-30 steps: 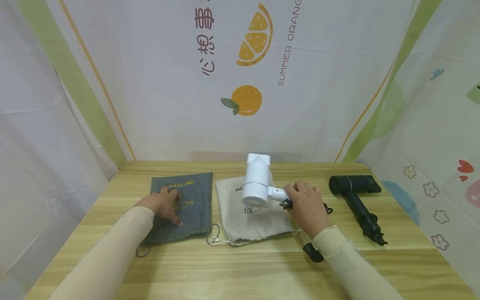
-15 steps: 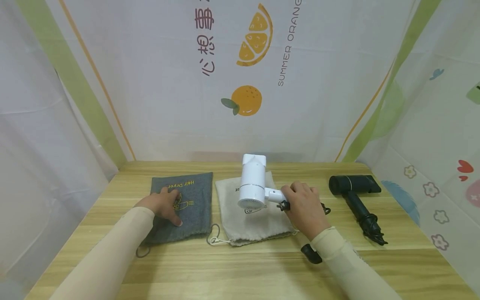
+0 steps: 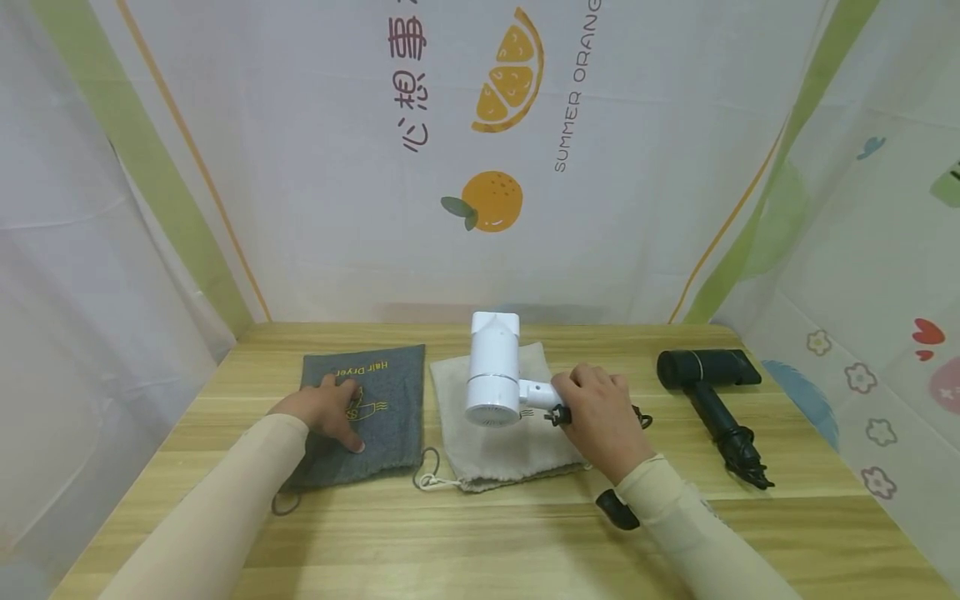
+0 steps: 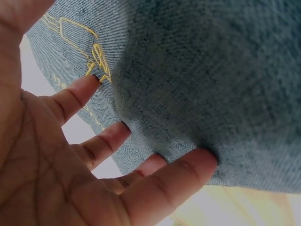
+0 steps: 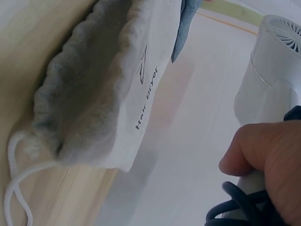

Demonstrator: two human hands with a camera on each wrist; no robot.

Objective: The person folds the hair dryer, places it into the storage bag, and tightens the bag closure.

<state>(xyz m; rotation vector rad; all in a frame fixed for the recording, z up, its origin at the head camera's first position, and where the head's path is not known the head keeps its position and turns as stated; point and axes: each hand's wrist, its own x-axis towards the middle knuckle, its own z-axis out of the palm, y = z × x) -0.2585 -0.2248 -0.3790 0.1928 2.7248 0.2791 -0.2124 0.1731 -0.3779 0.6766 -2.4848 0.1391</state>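
Observation:
In the head view my left hand (image 3: pixel 322 410) rests on a dark grey drawstring bag (image 3: pixel 393 392) with yellow "Hair Dryer" lettering. The left wrist view shows its fingers spread, fingertips pressing the grey cloth (image 4: pixel 197 84). My right hand (image 3: pixel 606 421) grips a white hair dryer (image 3: pixel 493 362) by its handle, a bundled black cord (image 5: pixel 244 202) by the palm. The dryer's head overlaps the off-white drawstring bag (image 3: pixel 487 458) in the head view. Below the right wrist a black end piece (image 3: pixel 617 508) sticks out. The right wrist view shows the off-white bag's gathered mouth (image 5: pixel 80 84) gaping.
A black hair dryer (image 3: pixel 708 367) lies at the right of the wooden table (image 3: pixel 420 550), its cord (image 3: pixel 741 454) wound at the handle. Thin drawstrings (image 3: pixel 431 481) trail between the two bags. A printed white curtain (image 3: pixel 337 208) stands behind the table, with more cloth at both sides.
My right hand has moved slightly left, carrying the white hair dryer with it further over the off-white bag. The left hand has stayed on the grey bag.

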